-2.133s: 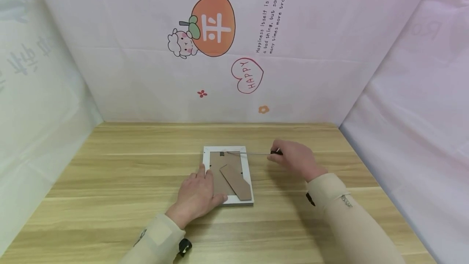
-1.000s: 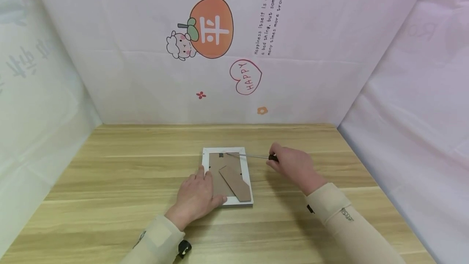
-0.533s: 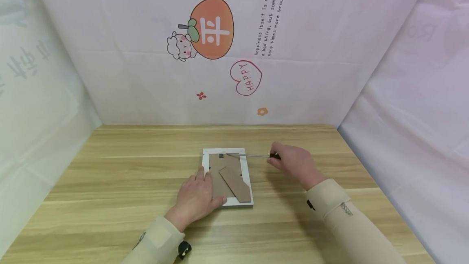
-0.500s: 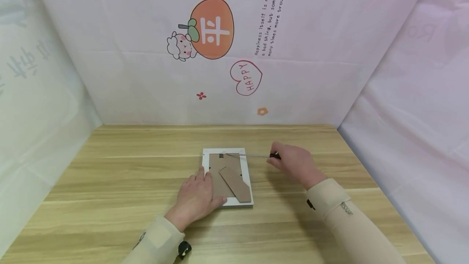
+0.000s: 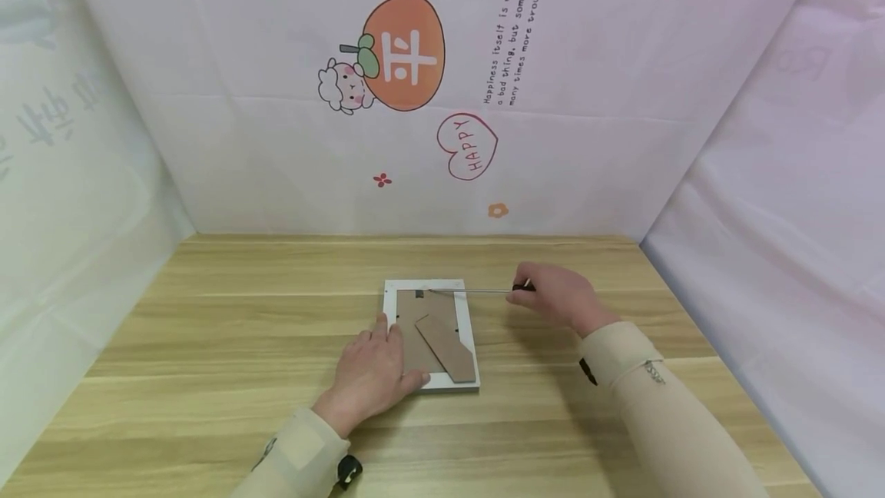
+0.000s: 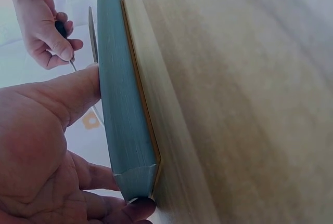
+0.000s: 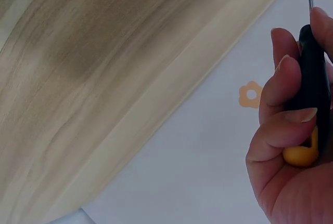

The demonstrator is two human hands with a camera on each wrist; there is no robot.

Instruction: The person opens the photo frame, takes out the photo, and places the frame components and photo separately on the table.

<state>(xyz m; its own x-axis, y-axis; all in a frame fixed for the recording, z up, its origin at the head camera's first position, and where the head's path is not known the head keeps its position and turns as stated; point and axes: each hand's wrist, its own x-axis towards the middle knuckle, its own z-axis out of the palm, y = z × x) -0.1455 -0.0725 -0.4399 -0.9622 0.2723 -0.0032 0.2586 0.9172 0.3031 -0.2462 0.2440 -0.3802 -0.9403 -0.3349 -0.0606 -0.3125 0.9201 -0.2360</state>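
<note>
A white photo frame (image 5: 472,340) lies face down on the wooden table, its brown backing board (image 5: 418,344) and slanting cardboard stand (image 5: 449,352) showing. My left hand (image 5: 369,371) rests on its near left corner, thumb along the near edge and fingers at the left side. In the left wrist view, the thumb and fingertips touch the frame's edge (image 6: 122,89). My right hand (image 5: 556,294) grips a screwdriver (image 7: 312,73) by its black handle with a yellow end. The thin shaft reaches left over the frame's far end, its tip beside a small dark tab (image 5: 419,293).
The wooden table (image 5: 207,313) spreads around the frame. A white printed cloth (image 5: 276,160) rises behind the table's far edge, and white cloth (image 5: 795,175) hangs on both sides. Dark straps (image 5: 349,469) show at the sleeves.
The right hand and screwdriver shift and tilt slightly, the tip staying at the frame's far end. The left hand and frame hold still; the head view drifts a little.
</note>
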